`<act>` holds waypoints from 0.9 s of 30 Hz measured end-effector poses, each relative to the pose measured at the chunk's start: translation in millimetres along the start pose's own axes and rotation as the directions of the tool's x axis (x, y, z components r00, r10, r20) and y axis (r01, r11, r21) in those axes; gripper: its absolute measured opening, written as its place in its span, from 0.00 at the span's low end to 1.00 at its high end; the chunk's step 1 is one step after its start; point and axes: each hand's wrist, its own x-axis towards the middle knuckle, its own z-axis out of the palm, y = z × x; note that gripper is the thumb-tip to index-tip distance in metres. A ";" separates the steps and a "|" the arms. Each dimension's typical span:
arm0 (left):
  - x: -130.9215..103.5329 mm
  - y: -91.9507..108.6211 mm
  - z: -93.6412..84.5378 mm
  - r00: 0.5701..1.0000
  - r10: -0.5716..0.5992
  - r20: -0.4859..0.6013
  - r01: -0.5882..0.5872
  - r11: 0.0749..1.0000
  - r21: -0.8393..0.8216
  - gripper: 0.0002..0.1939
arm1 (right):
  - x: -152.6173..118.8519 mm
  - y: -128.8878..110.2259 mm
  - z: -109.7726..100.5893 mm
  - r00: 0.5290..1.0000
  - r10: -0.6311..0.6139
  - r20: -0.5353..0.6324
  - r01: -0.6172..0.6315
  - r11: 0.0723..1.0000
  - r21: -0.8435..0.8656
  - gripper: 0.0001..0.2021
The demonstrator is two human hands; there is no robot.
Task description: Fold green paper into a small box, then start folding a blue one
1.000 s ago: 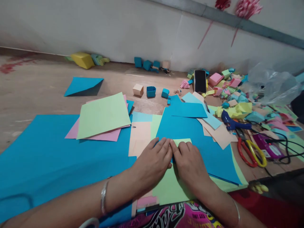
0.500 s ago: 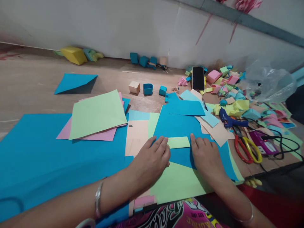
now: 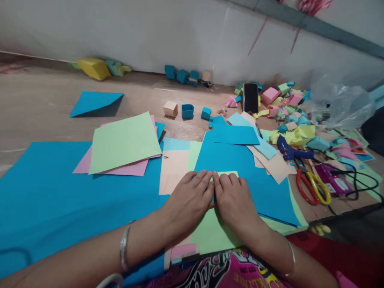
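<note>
A narrow light green paper strip (image 3: 228,173) lies across the blue sheets (image 3: 228,158), mostly covered by my hands; just its upper edge shows. My left hand (image 3: 193,196) is closed on the strip's left end, its fingers pressed together and thumb tucked low. Right beside it, fingertips nearly touching, my right hand (image 3: 235,198) rests palm down on the strip with its fingers laid flat. Under both hands is a larger light green sheet (image 3: 216,234). Whether the strip is folded beneath the fingers is hidden.
Stacked green and pink sheets (image 3: 126,144) lie left on a big blue sheet (image 3: 60,192). Small paper boxes (image 3: 187,111) stand behind. Rightward are red-and-yellow-handled pliers (image 3: 312,188), a blue glue gun (image 3: 292,150), a purple corded box (image 3: 333,180), a phone (image 3: 251,98) and paper pieces.
My right hand has slid left along the green strip, from its right end up to my left hand, covering most of it. My left hand has stayed nearly in place.
</note>
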 end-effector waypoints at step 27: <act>-8.6 -2.2 -4.7 0.973 -0.085 -0.216 0.106 0.990 0.091 0.20 | -11.8 47.5 -3.9 0.990 -0.055 0.132 0.081 0.975 -0.206 0.20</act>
